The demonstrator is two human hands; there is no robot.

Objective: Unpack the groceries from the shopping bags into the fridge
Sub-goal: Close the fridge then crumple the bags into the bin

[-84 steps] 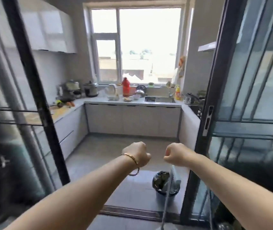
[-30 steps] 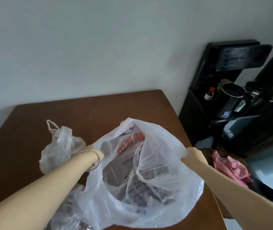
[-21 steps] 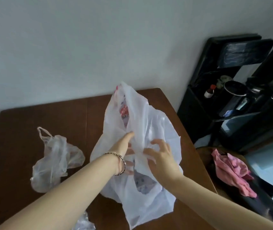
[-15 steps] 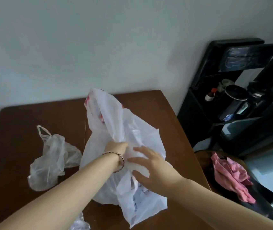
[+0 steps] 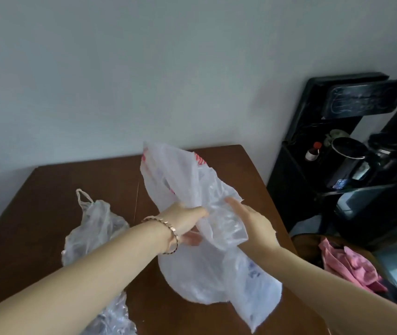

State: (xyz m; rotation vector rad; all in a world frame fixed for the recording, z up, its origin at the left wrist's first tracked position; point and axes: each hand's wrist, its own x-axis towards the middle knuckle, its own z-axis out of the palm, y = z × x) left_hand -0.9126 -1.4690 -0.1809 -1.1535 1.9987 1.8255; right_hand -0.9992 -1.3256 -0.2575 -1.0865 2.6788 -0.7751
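The white bag [image 5: 200, 274] has been squeezed narrower since a moment ago, over the table [image 5: 47, 201]. The left hand [image 5: 185, 221] grips its middle; the right hand [image 5: 250, 226] presses it with straight fingers. It seems empty and is being flattened; next, fold it aside.

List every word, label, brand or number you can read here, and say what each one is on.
No text here can be read.
On the white plastic bag, the red print near the top: blurred, unreadable.
On the same bag, the blue print lower down: blurred, unreadable.
The label on the small bottle: too small to read.
The blue sticker on the black kettle: too small to read.
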